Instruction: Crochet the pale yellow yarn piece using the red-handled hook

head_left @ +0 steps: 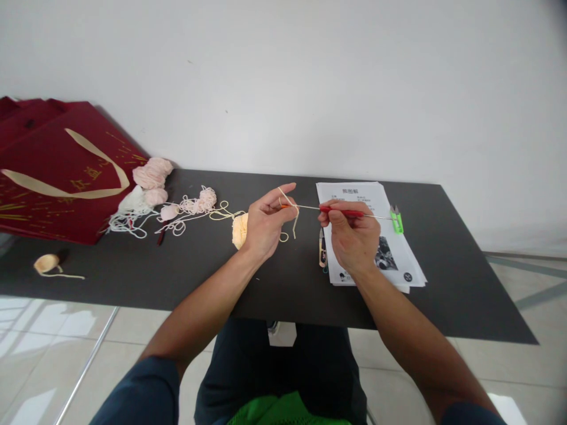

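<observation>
Between front and back edges of the table [186, 283], the right hand [354, 239] wraps around the red hook [357, 213], light and stiff, I think; the left hand [264, 229], index finger stretched, pinches soft-looking yellow yarn [296, 226], best taken close to the hook; 1 yarn ball [239, 231] lies partly behind

On the right, the printed sheet [372, 195] is headed with what looks like "熊图解", its smaller lines too fine to read and partly behind the right hand [352, 236], while the red bag [53, 153] at left carries gold characters, only "益" legible.
</observation>
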A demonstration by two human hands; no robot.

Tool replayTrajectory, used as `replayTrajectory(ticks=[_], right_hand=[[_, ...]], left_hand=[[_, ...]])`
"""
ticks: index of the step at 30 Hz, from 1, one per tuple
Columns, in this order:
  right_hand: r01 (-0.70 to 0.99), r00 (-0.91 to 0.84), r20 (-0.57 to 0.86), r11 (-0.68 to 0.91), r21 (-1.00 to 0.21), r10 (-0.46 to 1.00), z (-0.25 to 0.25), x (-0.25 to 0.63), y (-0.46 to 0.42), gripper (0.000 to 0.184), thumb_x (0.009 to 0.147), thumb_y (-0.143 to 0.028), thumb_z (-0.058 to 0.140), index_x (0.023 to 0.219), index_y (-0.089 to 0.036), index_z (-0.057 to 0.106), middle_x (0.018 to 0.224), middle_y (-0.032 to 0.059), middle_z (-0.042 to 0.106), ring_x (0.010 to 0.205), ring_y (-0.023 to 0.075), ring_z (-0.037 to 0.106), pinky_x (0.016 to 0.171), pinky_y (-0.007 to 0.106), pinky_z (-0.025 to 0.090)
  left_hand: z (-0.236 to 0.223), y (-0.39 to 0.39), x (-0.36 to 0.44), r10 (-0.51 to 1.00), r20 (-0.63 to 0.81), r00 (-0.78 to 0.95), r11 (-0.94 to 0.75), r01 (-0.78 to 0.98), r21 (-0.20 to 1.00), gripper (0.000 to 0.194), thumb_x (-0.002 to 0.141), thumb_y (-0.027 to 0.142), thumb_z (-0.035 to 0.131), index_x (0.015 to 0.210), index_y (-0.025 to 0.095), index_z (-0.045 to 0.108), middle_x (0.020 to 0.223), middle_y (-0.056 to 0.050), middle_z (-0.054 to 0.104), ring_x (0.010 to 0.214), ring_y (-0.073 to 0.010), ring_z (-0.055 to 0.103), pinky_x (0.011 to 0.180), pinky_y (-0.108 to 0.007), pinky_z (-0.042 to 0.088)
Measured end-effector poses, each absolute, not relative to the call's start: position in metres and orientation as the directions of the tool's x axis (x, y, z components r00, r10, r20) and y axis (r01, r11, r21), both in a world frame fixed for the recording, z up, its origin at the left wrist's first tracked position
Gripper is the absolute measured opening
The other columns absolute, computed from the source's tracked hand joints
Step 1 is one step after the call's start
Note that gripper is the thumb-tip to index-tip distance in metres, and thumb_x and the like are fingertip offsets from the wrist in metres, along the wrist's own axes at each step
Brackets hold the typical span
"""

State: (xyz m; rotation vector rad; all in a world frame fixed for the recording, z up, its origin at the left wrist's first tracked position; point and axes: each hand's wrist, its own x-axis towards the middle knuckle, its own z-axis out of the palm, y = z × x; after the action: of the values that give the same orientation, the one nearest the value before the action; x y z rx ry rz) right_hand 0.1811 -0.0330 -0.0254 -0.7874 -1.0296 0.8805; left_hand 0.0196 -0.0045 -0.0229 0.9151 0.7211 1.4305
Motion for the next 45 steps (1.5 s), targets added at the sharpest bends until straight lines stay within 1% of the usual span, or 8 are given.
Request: replayTrajectory(ticks=[8, 15, 20, 26, 32, 38, 42, 45], right_hand=[[-0.215, 0.242, 0.417, 0.467, -0.858, 0.876, -0.022, 0.182, -0.035, 0.011, 0.085, -0.031, 0.085, 0.089, -0.028, 0.075, 0.092, -0.0007, 0.082, 0.068, 0.0136, 0.072, 0.06, 0.03, 0.058], [-0.249, 0.195, 0.436, 0.475, -0.844, 0.878, -0.022, 0.185, -0.034, 0.01, 0.085, -0.028, 0.085, 0.089, -0.028, 0.076, 0.091, -0.001, 0.082, 0.066, 0.013, 0.071, 0.058, 0.029, 0.056], [-0.266, 0.157, 0.464, 0.49, -0.831, 0.872, -0.024, 0.187, -0.033, 0.01, 0.085, -0.026, 0.086, 0.089, -0.027, 0.077, 0.091, -0.0008, 0.083, 0.065, 0.0124, 0.071, 0.057, 0.028, 0.056], [-0.209, 0.143, 0.457, 0.478, -0.853, 0.878, -0.023, 0.189, -0.036, 0.013, 0.084, -0.03, 0.087, 0.088, -0.028, 0.075, 0.09, -0.0007, 0.082, 0.064, 0.0134, 0.071, 0.056, 0.03, 0.057], [-0.198, 0.133, 0.497, 0.514, -0.834, 0.857, -0.021, 0.189, -0.039, 0.012, 0.085, -0.02, 0.085, 0.089, -0.028, 0.077, 0.09, -0.0008, 0.083, 0.065, 0.0134, 0.072, 0.057, 0.03, 0.057], [-0.251, 0.129, 0.439, 0.458, -0.853, 0.889, -0.02, 0.188, -0.038, 0.012, 0.084, -0.029, 0.087, 0.088, -0.028, 0.076, 0.088, -0.0012, 0.082, 0.063, 0.0125, 0.07, 0.055, 0.029, 0.054], [-0.298, 0.118, 0.409, 0.425, -0.855, 0.905, -0.02, 0.188, -0.038, 0.011, 0.084, -0.027, 0.087, 0.088, -0.027, 0.076, 0.089, -0.0005, 0.082, 0.063, 0.0115, 0.069, 0.055, 0.027, 0.053], [-0.306, 0.142, 0.38, 0.406, -0.861, 0.914, -0.021, 0.187, -0.038, 0.01, 0.086, -0.026, 0.086, 0.089, -0.027, 0.076, 0.09, -0.0003, 0.083, 0.064, 0.0119, 0.07, 0.056, 0.027, 0.054]], left_hand=[[-0.024, -0.006, 0.015, 0.983, 0.18, 0.035, -0.15, -0.409, 0.9, 0.039, 0.07, 0.014, 0.083, 0.107, 0.026, 0.083, 0.075, 0.002, 0.069, 0.069, -0.0111, 0.056, 0.069, -0.027, 0.044], [-0.02, -0.005, 0.011, 0.973, 0.187, 0.133, -0.11, -0.443, 0.889, 0.034, 0.067, 0.012, 0.078, 0.099, 0.022, 0.084, 0.069, 0.001, 0.066, 0.063, -0.0107, 0.052, 0.063, -0.026, 0.038], [-0.017, -0.003, 0.008, 0.967, 0.138, 0.213, -0.023, -0.467, 0.884, 0.033, 0.062, 0.01, 0.076, 0.093, 0.019, 0.085, 0.066, 0.0, 0.067, 0.062, -0.0104, 0.051, 0.062, -0.025, 0.035], [-0.012, -0.001, 0.002, 0.948, 0.065, 0.312, 0.086, -0.445, 0.891, 0.031, 0.06, 0.008, 0.072, 0.088, 0.017, 0.084, 0.062, 0.0, 0.064, 0.059, -0.0101, 0.05, 0.059, -0.026, 0.033], [-0.012, 0.001, -0.001, 0.936, 0.005, 0.352, 0.152, -0.416, 0.897, 0.03, 0.058, 0.008, 0.07, 0.084, 0.016, 0.083, 0.061, -0.001, 0.065, 0.056, -0.0101, 0.051, 0.057, -0.026, 0.032], [-0.013, 0.001, -0.001, 0.922, 0.012, 0.387, 0.176, -0.446, 0.877, 0.029, 0.058, 0.008, 0.067, 0.082, 0.013, 0.082, 0.057, -0.001, 0.062, 0.053, -0.0097, 0.049, 0.057, -0.026, 0.034], [-0.012, 0.001, -0.001, 0.912, 0.012, 0.41, 0.199, -0.469, 0.861, 0.028, 0.059, 0.008, 0.066, 0.082, 0.013, 0.081, 0.057, -0.001, 0.061, 0.053, -0.0099, 0.05, 0.057, -0.027, 0.036], [-0.012, 0.0, 0.0, 0.923, 0.032, 0.383, 0.172, -0.485, 0.857, 0.026, 0.061, 0.009, 0.069, 0.083, 0.014, 0.081, 0.059, -0.001, 0.062, 0.055, -0.01, 0.05, 0.058, -0.027, 0.037]])
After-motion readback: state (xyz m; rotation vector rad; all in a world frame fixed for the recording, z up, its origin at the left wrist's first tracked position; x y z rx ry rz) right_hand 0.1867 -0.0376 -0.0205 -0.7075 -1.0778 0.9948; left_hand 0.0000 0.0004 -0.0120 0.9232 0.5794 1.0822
